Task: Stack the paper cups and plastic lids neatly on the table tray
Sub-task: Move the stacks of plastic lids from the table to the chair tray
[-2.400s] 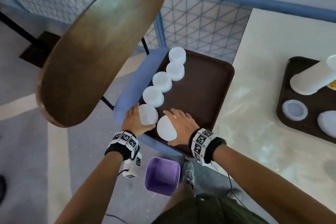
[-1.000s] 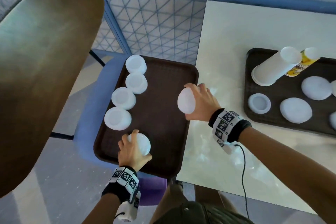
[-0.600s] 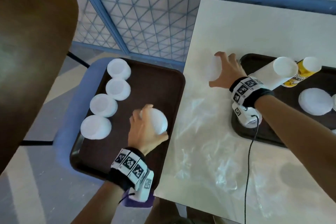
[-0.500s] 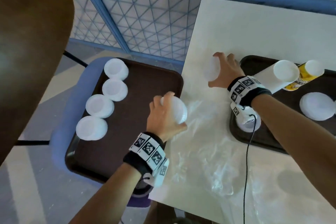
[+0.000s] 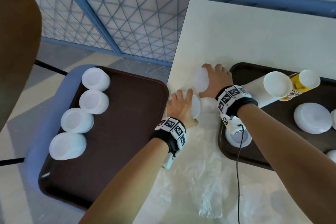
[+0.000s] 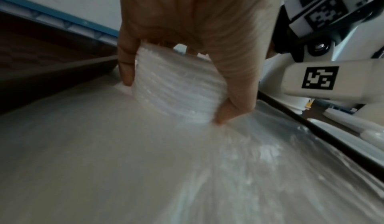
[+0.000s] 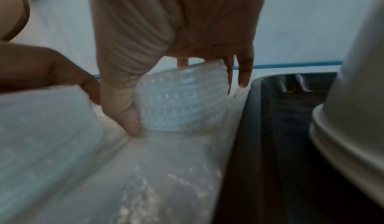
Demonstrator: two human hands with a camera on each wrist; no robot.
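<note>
Two stacks of plastic lids sit in our hands on the table. Our left hand (image 5: 182, 109) grips one lid stack (image 6: 176, 86); our right hand (image 5: 215, 81) grips the other lid stack (image 7: 184, 101), just beside it. We think both go right, onto the table tray (image 5: 234, 152), nearer our right hand.
</note>
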